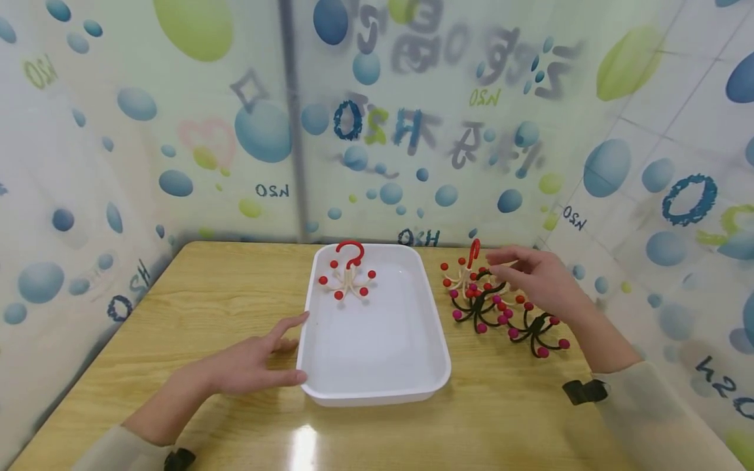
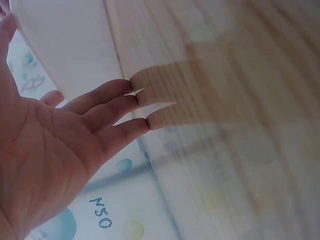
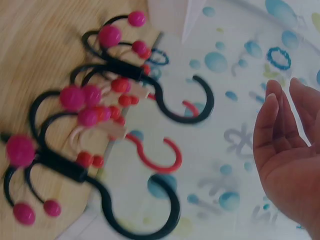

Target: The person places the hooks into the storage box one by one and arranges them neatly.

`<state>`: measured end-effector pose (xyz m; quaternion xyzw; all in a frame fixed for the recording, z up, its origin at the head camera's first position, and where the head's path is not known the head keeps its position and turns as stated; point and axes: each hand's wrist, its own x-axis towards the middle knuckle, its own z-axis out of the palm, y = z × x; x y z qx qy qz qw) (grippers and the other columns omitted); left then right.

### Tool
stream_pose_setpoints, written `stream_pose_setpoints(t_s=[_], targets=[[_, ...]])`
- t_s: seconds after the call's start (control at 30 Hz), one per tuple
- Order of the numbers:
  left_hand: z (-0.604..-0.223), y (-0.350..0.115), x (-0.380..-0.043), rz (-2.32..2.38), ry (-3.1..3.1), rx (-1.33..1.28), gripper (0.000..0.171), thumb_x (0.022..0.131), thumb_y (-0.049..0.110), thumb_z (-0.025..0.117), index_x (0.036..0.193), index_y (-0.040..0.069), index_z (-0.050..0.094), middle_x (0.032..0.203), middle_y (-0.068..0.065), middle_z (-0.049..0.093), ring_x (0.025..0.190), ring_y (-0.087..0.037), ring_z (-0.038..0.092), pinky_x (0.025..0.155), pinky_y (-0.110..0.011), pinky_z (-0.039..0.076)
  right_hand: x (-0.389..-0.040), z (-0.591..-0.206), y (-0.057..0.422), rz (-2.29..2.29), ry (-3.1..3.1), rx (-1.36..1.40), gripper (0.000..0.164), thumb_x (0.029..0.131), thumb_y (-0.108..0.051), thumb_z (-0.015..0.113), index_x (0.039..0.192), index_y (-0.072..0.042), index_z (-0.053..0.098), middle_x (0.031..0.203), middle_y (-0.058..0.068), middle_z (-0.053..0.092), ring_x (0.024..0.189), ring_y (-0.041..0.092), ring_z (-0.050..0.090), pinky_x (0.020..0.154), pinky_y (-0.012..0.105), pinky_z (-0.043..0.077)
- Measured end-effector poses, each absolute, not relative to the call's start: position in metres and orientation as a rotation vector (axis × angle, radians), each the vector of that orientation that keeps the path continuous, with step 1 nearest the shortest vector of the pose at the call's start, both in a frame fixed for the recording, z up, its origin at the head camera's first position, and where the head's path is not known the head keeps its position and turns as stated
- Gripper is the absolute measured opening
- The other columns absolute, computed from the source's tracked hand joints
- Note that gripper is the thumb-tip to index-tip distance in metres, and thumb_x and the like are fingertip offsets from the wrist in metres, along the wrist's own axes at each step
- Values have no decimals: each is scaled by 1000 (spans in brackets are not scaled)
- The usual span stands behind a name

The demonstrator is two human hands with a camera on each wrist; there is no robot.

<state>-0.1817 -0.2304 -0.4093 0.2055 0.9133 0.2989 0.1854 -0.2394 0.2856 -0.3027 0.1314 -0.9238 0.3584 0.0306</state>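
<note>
My left hand (image 1: 250, 366) touches the left side of a white tray (image 1: 377, 353) with spread fingers; in the left wrist view three fingertips (image 2: 137, 120) rest on the table. At the tray's far left stands a cream multi-arm hook (image 1: 349, 278) with red ball tips and a red hook top. My right hand (image 1: 542, 281) hovers over a cluster of similar hooks, holding nothing, its fingers slightly bent. Two black multi-arm hooks with pink balls, one nearer (image 3: 62, 165) and one farther (image 3: 125, 69), partly hide two cream ones with red hook tops (image 3: 160, 167).
The pale wooden table (image 1: 235, 281) bears the tray in its middle and the hook cluster to the right. A patterned curtain (image 1: 377, 170) with blue and green spots closes off the back and sides.
</note>
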Motion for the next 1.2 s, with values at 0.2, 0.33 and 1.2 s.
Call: stream_pose_setpoints(t_s=[0.2,0.33,1.2], targets=[[-409,-231,-182,840,2581,586,103,99,62,75,175,32,13,163,-20,58,151,-51,51,120,-75,40,-232,-308,333,1043,-2836,303,41,112,-39,66,143,-13,71,114,-2,81,90,2,71,68,27,57],[-408,-230,-183,857,2572,589,103,99,61,75,175,30,13,163,-20,57,153,-51,50,121,-75,39,-229,-313,361,1009,-2846,211,45,111,-46,66,143,-15,70,104,-15,77,87,13,68,66,29,54],[-409,-230,-182,859,2563,562,103,99,61,75,176,32,12,164,-20,56,155,-52,47,122,-76,37,-224,-373,416,1129,-2903,35,59,114,-42,61,152,3,58,133,24,75,91,2,74,78,22,63]])
